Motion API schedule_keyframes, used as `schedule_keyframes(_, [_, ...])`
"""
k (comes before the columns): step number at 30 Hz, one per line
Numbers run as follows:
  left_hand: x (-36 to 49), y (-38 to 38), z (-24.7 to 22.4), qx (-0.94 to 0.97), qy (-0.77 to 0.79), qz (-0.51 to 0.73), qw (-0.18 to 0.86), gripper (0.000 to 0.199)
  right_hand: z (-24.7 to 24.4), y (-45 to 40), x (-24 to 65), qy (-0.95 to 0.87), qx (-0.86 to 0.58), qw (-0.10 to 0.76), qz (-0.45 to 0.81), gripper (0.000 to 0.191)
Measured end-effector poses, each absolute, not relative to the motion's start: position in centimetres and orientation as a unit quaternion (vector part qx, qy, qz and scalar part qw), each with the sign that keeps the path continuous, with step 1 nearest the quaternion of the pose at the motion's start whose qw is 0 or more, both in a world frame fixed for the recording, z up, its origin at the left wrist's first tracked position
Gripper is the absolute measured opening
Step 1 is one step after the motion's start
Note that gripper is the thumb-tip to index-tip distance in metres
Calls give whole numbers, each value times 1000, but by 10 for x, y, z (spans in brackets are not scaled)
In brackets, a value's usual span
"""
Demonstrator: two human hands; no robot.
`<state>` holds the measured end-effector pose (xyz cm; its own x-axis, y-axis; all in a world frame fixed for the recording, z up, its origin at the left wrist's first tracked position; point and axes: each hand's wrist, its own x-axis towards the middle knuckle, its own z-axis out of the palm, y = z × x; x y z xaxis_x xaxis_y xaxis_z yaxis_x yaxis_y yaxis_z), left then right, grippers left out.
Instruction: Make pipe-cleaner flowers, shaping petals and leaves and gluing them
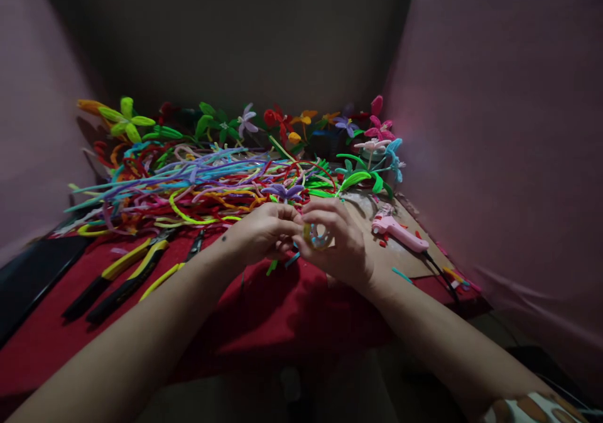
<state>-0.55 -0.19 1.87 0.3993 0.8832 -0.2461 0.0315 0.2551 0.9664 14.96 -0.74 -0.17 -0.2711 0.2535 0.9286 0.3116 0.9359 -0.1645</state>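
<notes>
My left hand (pixel 271 229) is closed, its thumb and fingertips pinched together close to my right fingers. A purple pipe-cleaner flower (pixel 284 191) rises just above the left hand, which seems to grip its stem; the stem itself is mostly hidden by my fingers. My right hand (pixel 342 244) curls around a small roll of tape (pixel 321 236), whose round opening faces me. Both hands meet over the front part of the red-covered table (pixel 264 310). Below the left fingers, short green and blue pipe-cleaner ends (pixel 272 267) show.
Behind my hands lies a wide heap of coloured pipe cleaners (pixel 202 181), with finished flowers (pixel 126 121) along the back. Pliers (pixel 127 272) with yellow-black handles are at left. On a board to the right rests a pink glue gun (pixel 398 229) with a black cord.
</notes>
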Motion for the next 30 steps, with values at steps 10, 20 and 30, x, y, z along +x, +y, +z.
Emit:
schedule_keyframes(10, [-37,10,22,728,630,227,144,29,-21,20,197,-774,-449,446,8,18])
schedule_keyframes(20, [-25,6,8,674,635,232,298,31,-34,22,196,-798,-457,392,14,17])
schedule_keyframes(30, [-22,-13,20,573,478,415,520,29,2,-29,150,-618,-372,360,591,27])
